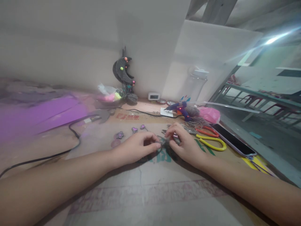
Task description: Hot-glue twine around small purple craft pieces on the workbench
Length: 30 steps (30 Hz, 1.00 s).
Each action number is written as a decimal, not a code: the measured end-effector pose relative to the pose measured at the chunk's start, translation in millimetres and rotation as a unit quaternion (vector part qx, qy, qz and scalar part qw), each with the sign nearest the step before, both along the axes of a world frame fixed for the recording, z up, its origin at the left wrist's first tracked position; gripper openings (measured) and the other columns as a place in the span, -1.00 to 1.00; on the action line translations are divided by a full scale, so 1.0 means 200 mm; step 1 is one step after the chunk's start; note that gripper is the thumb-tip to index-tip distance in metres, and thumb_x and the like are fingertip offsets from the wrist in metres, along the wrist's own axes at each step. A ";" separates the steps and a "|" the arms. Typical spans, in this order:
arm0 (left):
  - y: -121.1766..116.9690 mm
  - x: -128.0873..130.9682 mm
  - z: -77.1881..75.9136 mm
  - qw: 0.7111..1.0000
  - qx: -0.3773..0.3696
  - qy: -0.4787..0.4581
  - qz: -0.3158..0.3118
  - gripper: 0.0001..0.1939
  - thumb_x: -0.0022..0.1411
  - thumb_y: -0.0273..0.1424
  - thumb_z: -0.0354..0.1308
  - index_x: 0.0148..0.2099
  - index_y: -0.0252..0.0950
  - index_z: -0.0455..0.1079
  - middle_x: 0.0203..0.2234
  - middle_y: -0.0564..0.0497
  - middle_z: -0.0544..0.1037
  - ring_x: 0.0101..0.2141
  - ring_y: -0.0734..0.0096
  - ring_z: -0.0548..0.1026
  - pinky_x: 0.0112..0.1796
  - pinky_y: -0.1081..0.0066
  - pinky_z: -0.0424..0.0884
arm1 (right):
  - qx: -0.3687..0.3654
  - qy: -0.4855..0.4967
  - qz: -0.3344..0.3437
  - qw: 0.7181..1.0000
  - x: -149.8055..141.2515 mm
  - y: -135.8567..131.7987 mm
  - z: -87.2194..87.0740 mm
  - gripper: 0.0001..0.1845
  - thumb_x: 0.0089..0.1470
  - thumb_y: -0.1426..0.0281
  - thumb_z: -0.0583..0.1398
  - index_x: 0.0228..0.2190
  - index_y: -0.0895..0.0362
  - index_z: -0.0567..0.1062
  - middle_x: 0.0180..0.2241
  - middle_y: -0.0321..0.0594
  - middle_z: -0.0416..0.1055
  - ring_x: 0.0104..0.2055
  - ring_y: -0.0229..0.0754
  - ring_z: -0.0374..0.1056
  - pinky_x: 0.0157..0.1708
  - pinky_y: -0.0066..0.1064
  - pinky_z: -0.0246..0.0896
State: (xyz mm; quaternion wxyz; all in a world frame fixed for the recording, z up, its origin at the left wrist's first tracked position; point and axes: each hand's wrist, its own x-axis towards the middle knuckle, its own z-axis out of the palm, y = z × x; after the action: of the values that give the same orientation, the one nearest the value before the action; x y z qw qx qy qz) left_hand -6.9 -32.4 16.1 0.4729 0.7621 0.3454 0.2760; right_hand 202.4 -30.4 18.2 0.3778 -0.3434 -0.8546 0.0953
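My left hand (pixel 135 147) and my right hand (pixel 185 142) meet over a cardboard sheet (pixel 141 188) on the table. Both pinch a small dark wire piece (pixel 162 142) between their fingertips; its exact shape is blurred. My right hand also seems to have a small metal tool (pixel 175 138) under its fingers, though I cannot make it out. Three small purple and dark ornaments (pixel 131 131) lie just beyond my left hand. Yellow-handled pliers (pixel 211 144) and orange-handled pliers (pixel 207 131) lie right of my right hand.
A blue glue gun (pixel 180 108) with a red light stands at the back. A phone (pixel 234 142) lies at the right edge. A black cable (pixel 72 135) crosses the left. A black crescent decoration (pixel 123 70) leans at the wall, near a pink bag (pixel 209 113).
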 end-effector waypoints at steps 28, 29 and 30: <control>0.01 0.00 -0.02 1.000 -0.018 -0.009 -0.004 -0.78 0.25 -0.24 0.06 -0.26 -0.29 0.37 -0.49 0.07 0.48 -0.44 0.45 0.43 -0.38 0.47 0.33 | 0.013 0.001 0.017 1.000 0.02 -0.01 -0.01 -0.89 0.18 0.50 0.12 -0.29 0.09 0.43 -0.35 -0.25 0.43 -0.30 -0.23 0.35 -0.25 -0.39 0.26; 0.01 0.00 -0.02 1.000 -0.018 -0.010 -0.007 -0.79 0.25 -0.24 0.06 -0.26 -0.29 0.37 -0.49 0.07 0.48 -0.44 0.45 0.43 -0.38 0.47 0.33 | 0.018 0.000 0.027 0.999 0.02 -0.01 -0.01 -0.91 0.18 0.48 0.13 -0.30 0.10 0.45 -0.36 -0.24 0.43 -0.30 -0.23 0.35 -0.25 -0.38 0.26; 0.01 0.00 -0.02 1.000 -0.019 -0.012 -0.008 -0.79 0.25 -0.24 0.06 -0.26 -0.29 0.37 -0.49 0.07 0.48 -0.44 0.45 0.43 -0.38 0.47 0.33 | 0.023 0.002 0.037 0.999 0.02 -0.01 0.00 -0.91 0.19 0.47 0.13 -0.31 0.10 0.46 -0.38 -0.23 0.43 -0.31 -0.22 0.34 -0.26 -0.38 0.25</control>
State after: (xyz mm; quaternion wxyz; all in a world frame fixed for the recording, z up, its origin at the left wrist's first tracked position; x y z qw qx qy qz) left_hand -7.7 -30.8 12.2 0.4934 0.7524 0.3391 0.2748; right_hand 205.7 -33.0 18.0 0.3836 -0.3022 -0.8680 0.0900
